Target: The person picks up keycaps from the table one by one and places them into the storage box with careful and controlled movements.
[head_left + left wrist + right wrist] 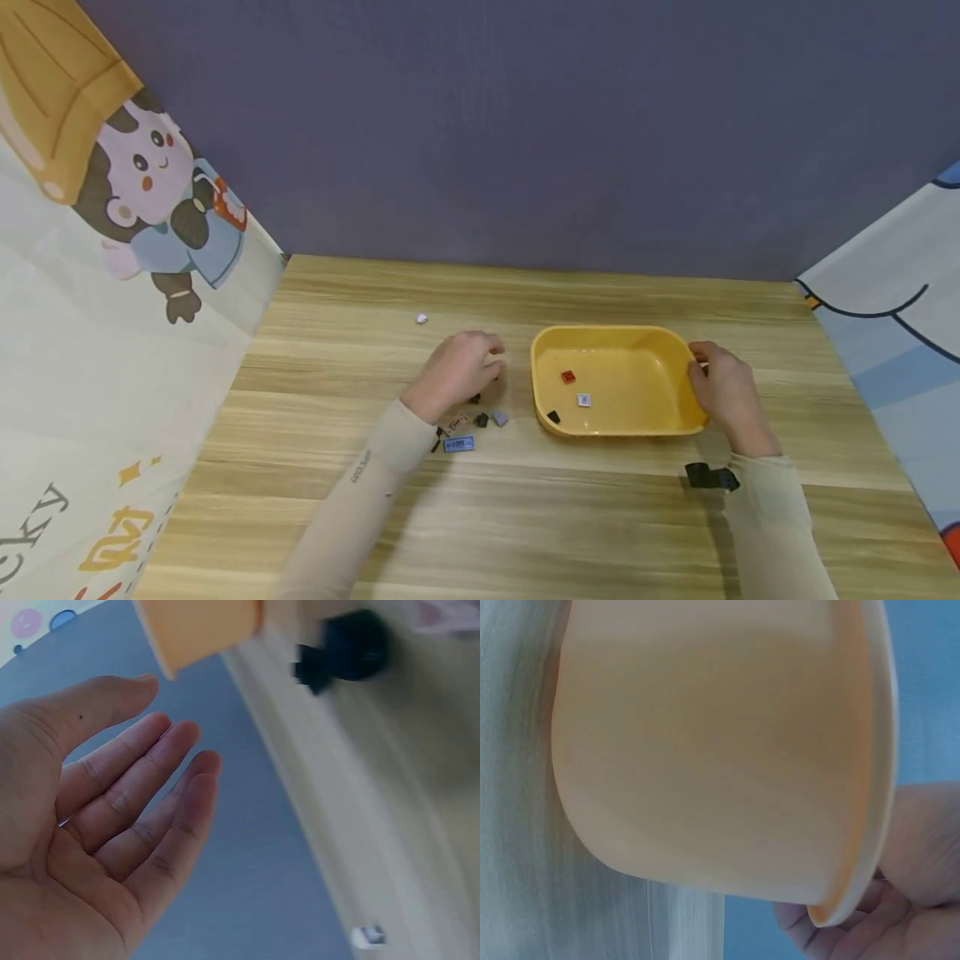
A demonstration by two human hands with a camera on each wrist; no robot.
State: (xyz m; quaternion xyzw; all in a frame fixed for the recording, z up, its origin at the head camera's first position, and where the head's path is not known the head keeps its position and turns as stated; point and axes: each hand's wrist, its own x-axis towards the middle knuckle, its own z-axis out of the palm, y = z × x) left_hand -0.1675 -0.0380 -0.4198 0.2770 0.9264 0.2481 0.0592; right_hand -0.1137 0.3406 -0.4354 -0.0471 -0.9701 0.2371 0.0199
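My left hand (457,371) hovers over the table left of a yellow plastic basin (630,396). Its palm faces the left wrist view with the fingers loosely bent and nothing in them. Below it lie small black pieces (482,420), a grey-blue piece (499,418) and a flat blue block (459,444) with markings. At the basin's right end, my right hand (723,396) grips the rim, thumb on one side and fingers on the other. Inside the basin are a red block (568,377), a white block (583,401) and a black piece (553,417).
A small white piece (422,318) lies towards the back of the wooden table (337,292). Beside the right sleeve is a black object (711,477). A dark wall (525,150) rises behind the table, with printed panels on both sides.
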